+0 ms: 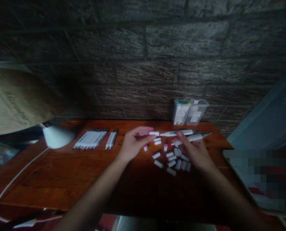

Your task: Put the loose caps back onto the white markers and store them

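Note:
Between the thumb and fingers of my left hand (138, 140) is a white marker cap (154, 133) with a pink end. My right hand (193, 149) grips an uncapped white marker (175, 133), its tip pointing left at the cap, just apart or barely touching. Below it, a second white marker (189, 139) with a red tip also lies in or against my right hand; the exact hold is partly hidden. Loose white caps (171, 163) with coloured ends are scattered on the table under and between my hands.
White markers (91, 139) lie in a row at the left, with a smaller group (111, 140) beside them. Two clear plastic cases (180, 113) stand against the brick wall, the left one holding some markers. A lamp (57, 136) with a cable stands on the wooden table (61, 173).

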{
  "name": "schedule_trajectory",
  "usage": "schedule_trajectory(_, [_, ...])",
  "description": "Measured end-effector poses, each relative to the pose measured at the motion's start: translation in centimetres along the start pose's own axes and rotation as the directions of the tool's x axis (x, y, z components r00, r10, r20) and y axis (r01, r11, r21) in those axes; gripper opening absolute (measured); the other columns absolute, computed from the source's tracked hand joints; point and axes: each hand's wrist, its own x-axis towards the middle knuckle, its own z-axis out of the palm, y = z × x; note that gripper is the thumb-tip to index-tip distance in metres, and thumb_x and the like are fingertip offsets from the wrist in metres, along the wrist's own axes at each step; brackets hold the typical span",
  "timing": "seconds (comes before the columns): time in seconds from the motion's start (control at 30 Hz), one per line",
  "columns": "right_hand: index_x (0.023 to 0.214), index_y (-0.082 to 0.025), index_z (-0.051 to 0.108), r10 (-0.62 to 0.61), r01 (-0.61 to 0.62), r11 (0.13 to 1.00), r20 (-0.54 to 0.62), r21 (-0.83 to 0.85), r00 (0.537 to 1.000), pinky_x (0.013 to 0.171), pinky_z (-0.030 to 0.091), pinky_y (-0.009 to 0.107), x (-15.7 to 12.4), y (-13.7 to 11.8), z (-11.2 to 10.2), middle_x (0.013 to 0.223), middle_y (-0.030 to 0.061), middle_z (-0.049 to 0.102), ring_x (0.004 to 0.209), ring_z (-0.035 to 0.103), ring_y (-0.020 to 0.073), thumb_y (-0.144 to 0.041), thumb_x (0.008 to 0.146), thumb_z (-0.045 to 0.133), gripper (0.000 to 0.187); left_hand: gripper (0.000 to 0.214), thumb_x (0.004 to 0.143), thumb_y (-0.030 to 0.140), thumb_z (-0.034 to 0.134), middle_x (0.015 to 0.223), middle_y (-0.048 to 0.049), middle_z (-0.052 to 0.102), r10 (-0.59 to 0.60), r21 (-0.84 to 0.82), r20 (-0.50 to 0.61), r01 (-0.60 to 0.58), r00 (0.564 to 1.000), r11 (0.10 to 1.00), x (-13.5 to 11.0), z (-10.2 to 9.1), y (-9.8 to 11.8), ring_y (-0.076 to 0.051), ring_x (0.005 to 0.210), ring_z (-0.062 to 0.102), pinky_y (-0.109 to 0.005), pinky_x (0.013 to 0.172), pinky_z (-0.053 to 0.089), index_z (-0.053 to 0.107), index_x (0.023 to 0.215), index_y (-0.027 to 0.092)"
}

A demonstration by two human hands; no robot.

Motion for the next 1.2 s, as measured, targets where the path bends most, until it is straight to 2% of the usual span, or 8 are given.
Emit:
schedule_trajectory(0.1, [0.067, -0.018, 0.067, -0.054, 0.046, 0.994, -0.074, -0.099, 0.996, 0.052, 0.043, 0.025, 0.4, -0.6, -0.6, 0.062, 0.0022, 0.064, 0.055, 0.056, 0.0150, -0.058, 0.084, 0.061, 0.045, 0.029, 0.072, 0.035, 0.081, 0.082, -0.0044, 0.076, 0.007, -0.010, -0.097, -0.008, 0.995, 1.000, 0.8, -1.4, 0.6, -0.013, 0.068, 0.067, -0.026, 0.069, 0.055, 0.073, 0.091, 0.016])
schedule_trajectory(0.2, [0.066, -0.018, 0.061, -0.154, 0.140, 0.937, -0.019, -0.320, 0.988, 0.053, 0.041, 0.026, 0.5, -1.1, -1.1, 0.060, 0.0015, 0.062, 0.056, 0.057, 0.0157, -0.059, 0.088, 0.055, 0.046, 0.029, 0.077, 0.043, 0.075, 0.065, -0.0008, 0.067, 0.008, 0.139, -0.153, 0.014, 0.988, 0.990, 1.4, -3.1, 1.1, -0.010, 0.057, 0.058, -0.022, 0.057, 0.047, 0.071, 0.077, 0.014])
schedule_trajectory(0.37, [0.056, -0.020, 0.051, -0.242, 0.304, 0.648, 0.190, -0.698, 0.952, 0.054, 0.036, 0.027, 0.6, -1.3, -2.0, 0.053, 0.0012, 0.058, 0.050, 0.055, 0.0149, -0.057, 0.093, 0.047, 0.052, 0.036, 0.080, 0.048, 0.070, 0.057, 0.0016, 0.058, 0.024, 0.498, -0.014, -0.014, 1.000, 0.867, 1.6, -4.3, 1.1, -0.010, 0.055, 0.048, -0.022, 0.054, 0.035, 0.069, 0.066, 0.015])
schedule_trajectory(0.6, [0.063, -0.021, 0.063, 0.058, 0.229, 0.448, 0.284, -0.864, 0.957, 0.056, 0.037, 0.029, 3.5, -2.4, -4.0, 0.063, 0.0066, 0.067, 0.062, 0.066, 0.0226, -0.062, 0.090, 0.044, 0.053, 0.033, 0.083, 0.046, 0.066, 0.064, 0.0013, 0.061, 0.053, 0.537, 0.045, -0.068, 0.998, 0.841, 1.6, -3.8, 0.6, -0.013, 0.062, 0.052, -0.023, 0.062, 0.039, 0.068, 0.068, 0.017])
schedule_trajectory(0.7, [0.063, -0.021, 0.066, 0.195, 0.289, 0.381, 0.381, -0.878, 0.904, 0.057, 0.039, 0.029, 5.4, -3.1, -3.0, 0.064, 0.0074, 0.068, 0.062, 0.066, 0.0217, -0.061, 0.089, 0.047, 0.052, 0.032, 0.085, 0.045, 0.064, 0.066, 0.0009, 0.062, 0.072, 0.528, 0.065, -0.095, 0.995, 0.844, 1.6, -3.8, 0.1, -0.014, 0.065, 0.055, -0.023, 0.065, 0.040, 0.067, 0.070, 0.017])
schedule_trajectory(0.83, [0.067, -0.019, 0.070, 0.347, 0.257, 0.269, 0.342, -0.928, 0.873, 0.057, 0.043, 0.028, 7.7, -3.1, -0.3, 0.069, 0.0094, 0.072, 0.063, 0.067, 0.0217, -0.058, 0.086, 0.054, 0.047, 0.030, 0.086, 0.044, 0.063, 0.069, 0.0003, 0.063, 0.096, 0.533, 0.075, -0.122, 0.992, 0.837, 1.7, -3.9, -0.5, -0.014, 0.067, 0.056, -0.024, 0.066, 0.040, 0.068, 0.074, 0.017])
schedule_trajectory(1.03, [0.077, -0.013, 0.076, 0.401, 0.236, 0.182, 0.291, -0.955, 0.869, 0.060, 0.048, 0.032, 9.3, -2.0, 2.3, 0.080, 0.0160, 0.074, 0.072, 0.070, 0.0285, -0.053, 0.080, 0.066, 0.041, 0.031, 0.086, 0.045, 0.063, 0.067, 0.0002, 0.065, 0.127, 0.522, 0.086, -0.153, 0.988, 0.839, 2.0, -4.0, -1.3, -0.014, 0.065, 0.057, -0.024, 0.064, 0.042, 0.070, 0.078, 0.016])
schedule_trajectory(1.2, [0.090, -0.012, 0.075, 0.279, 0.183, 0.208, 0.238, -0.961, 0.930, 0.069, 0.050, 0.037, 8.3, -2.5, 1.8, 0.092, 0.0203, 0.074, 0.087, 0.070, 0.0335, -0.054, 0.084, 0.061, 0.045, 0.030, 0.084, 0.044, 0.066, 0.079, -0.0032, 0.073, 0.112, 0.391, 0.073, -0.132, 0.991, 0.911, 2.0, -3.8, -1.3, -0.016, 0.074, 0.065, -0.026, 0.071, 0.048, 0.073, 0.087, 0.015])
